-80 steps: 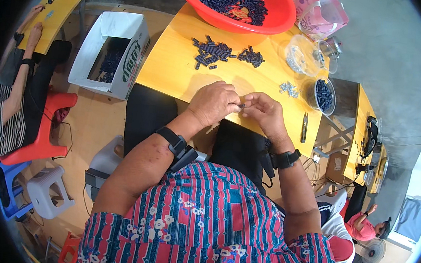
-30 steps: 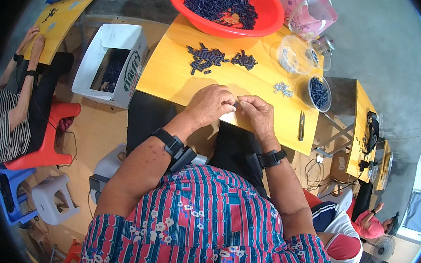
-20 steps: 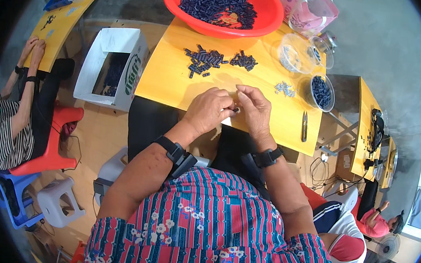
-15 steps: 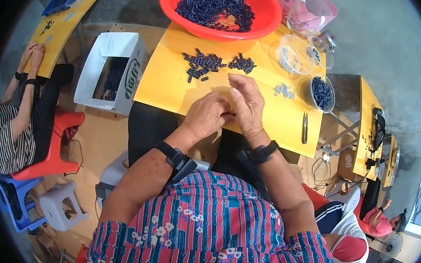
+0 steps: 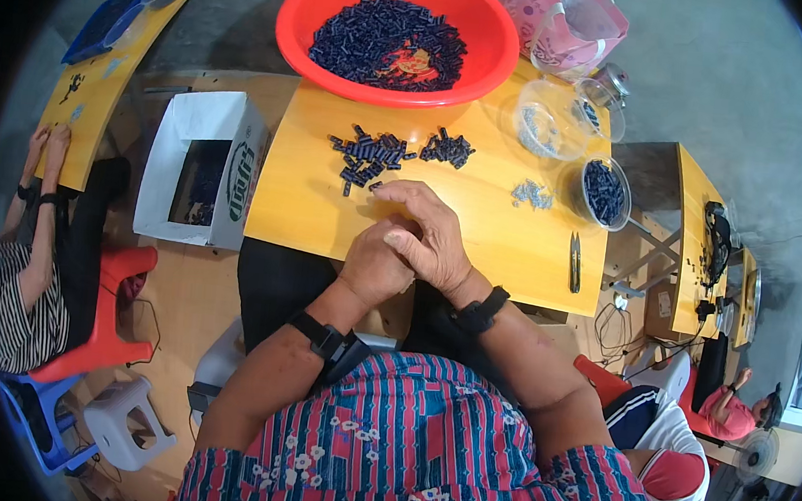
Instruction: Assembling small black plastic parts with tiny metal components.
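Lots looks left, with many dark bits in the red bowl and two piles on the worktop, where the right hand has fingers and thumb apart by the bigger pile, but I can't tell what's done or how the hidden fingers of the left hand are.

- We cannot see the fingertips of the left hand, or anything they may hold, behind the right hand.
- We lose part of the red basin past the top edge.
- We find the silvery bits too small to identify.
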`<act>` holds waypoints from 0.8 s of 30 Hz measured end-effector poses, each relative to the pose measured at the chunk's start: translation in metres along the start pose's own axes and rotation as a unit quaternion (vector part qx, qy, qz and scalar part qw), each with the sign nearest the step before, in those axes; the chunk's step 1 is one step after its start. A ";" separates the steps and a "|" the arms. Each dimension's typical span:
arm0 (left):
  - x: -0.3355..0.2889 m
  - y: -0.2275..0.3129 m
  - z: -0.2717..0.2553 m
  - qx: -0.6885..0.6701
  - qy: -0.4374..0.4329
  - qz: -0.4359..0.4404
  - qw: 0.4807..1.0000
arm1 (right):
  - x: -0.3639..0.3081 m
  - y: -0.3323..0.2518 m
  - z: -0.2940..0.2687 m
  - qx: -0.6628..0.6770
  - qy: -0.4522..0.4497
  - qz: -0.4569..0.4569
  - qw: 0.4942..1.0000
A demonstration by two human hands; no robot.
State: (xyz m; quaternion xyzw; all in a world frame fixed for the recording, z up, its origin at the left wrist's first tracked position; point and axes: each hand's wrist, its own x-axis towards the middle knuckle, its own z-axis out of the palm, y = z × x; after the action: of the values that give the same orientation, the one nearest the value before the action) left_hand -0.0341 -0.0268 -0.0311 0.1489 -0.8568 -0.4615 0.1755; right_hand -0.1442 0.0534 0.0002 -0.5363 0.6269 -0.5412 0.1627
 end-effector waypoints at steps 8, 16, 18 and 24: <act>-0.002 0.001 -0.003 -0.039 -0.017 0.029 0.999 | -0.013 -0.002 -0.003 0.104 0.064 0.112 0.986; 0.005 -0.003 -0.005 0.050 -0.023 0.118 0.991 | -0.018 0.011 -0.022 0.231 0.124 0.168 0.950; 0.004 0.001 -0.005 0.060 -0.029 0.112 0.991 | -0.019 0.012 -0.022 0.254 0.127 0.188 0.940; 0.001 0.002 -0.006 0.043 -0.011 0.070 0.997 | -0.005 0.002 -0.009 0.163 0.079 0.119 0.976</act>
State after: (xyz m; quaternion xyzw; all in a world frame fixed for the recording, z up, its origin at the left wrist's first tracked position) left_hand -0.0329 -0.0310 -0.0263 0.0907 -0.8859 -0.4127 0.1911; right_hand -0.1501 0.0624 0.0000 -0.3800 0.6006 -0.6532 0.2612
